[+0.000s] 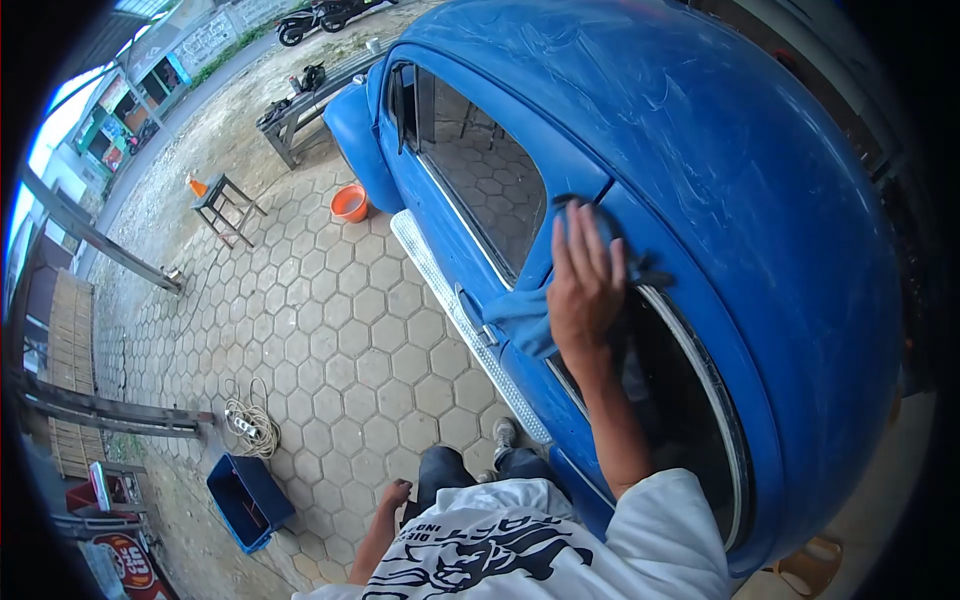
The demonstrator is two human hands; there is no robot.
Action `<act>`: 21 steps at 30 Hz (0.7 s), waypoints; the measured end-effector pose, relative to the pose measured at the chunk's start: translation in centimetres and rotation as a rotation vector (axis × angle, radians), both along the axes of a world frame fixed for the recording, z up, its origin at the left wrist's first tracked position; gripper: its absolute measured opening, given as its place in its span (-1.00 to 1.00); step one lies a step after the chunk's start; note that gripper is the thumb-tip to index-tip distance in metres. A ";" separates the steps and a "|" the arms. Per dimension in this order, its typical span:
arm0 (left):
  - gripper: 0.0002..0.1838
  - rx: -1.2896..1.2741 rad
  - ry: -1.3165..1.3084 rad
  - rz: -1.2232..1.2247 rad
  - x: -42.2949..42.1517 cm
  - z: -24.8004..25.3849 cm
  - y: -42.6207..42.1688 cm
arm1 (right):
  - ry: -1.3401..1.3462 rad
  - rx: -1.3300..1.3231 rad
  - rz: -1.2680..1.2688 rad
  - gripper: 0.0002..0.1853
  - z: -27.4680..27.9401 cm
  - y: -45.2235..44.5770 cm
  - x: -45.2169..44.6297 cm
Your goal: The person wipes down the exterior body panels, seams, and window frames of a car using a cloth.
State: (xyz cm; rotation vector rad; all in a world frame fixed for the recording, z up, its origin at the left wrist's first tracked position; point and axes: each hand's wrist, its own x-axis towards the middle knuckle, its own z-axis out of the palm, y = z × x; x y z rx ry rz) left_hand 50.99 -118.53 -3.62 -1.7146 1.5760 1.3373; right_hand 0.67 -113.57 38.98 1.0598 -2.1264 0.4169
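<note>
A rounded blue car [700, 200] with smeary streaks on its roof fills the right side. My right hand [585, 280] lies with its fingers stretched out over a blue cloth [525, 318], on the pillar between the two side windows. Part of the cloth hangs below the hand towards the door handle [467, 300], and a darker bunched part shows past the fingers. My left hand [397, 493] hangs low by my thigh, away from the car, its fingers curled; whether it holds anything is hidden.
An orange bucket [350, 203] stands on the paving near the front fender. Further left are a small stool [226, 207] with an orange bottle [196, 186], a coiled cable [258, 428] and a blue crate [250, 500]. A workbench [300, 120] stands beyond the car's front.
</note>
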 end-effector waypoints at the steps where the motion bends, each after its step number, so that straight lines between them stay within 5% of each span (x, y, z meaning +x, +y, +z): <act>1: -0.60 -0.006 0.030 0.006 -1.3 0.2 -1.3 | -0.044 0.081 0.100 -0.61 -4.3 -0.8 0.1; 5: -0.63 -0.050 0.193 0.025 -4.9 1.0 -5.6 | 0.043 0.507 0.059 -0.58 -21.5 -0.7 4.1; 9: -0.65 -0.081 0.311 0.096 -5.1 0.5 -10.0 | -0.301 0.320 0.180 -0.58 -18.3 -1.9 3.6; 13: -0.66 0.075 0.074 0.094 -1.1 -1.5 -13.6 | -0.051 0.098 -0.202 -0.54 -0.3 -4.4 1.1; 16: -0.67 0.191 -0.096 -0.113 1.1 -1.8 -16.0 | 0.224 -0.064 -0.335 -0.55 4.5 -4.6 -2.2; 21: -0.66 0.176 -0.023 -0.464 0.3 -2.5 -22.8 | 0.091 0.230 -0.143 -0.65 -10.9 -4.6 1.8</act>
